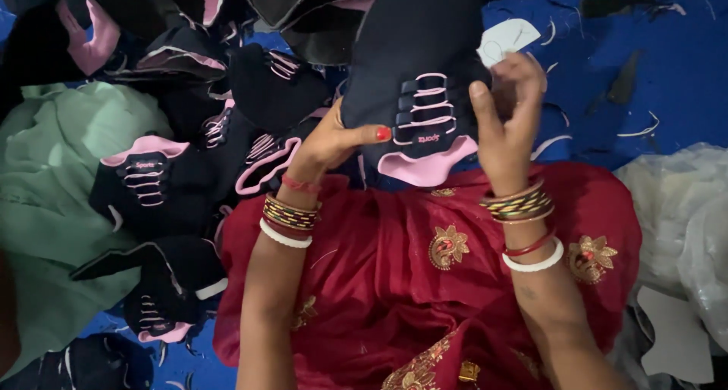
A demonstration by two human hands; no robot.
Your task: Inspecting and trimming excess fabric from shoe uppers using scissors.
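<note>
A black fabric shoe upper (413,48) with pink lining and pink-edged lace loops is held up in front of me, over my red embroidered lap (425,284). My left hand (334,139) grips its lower left edge, thumb pressed beside the lace loops. My right hand (508,117) holds the right edge, fingers curled at the rim. A small white paper piece (506,39) shows just above my right hand, at the upper's right side.
A heap of similar black and pink shoe uppers (174,170) lies to the left and above. Green cloth (53,177) sits at far left. A blue sheet (644,64) with scraps covers the floor; whitish plastic (682,215) lies at right.
</note>
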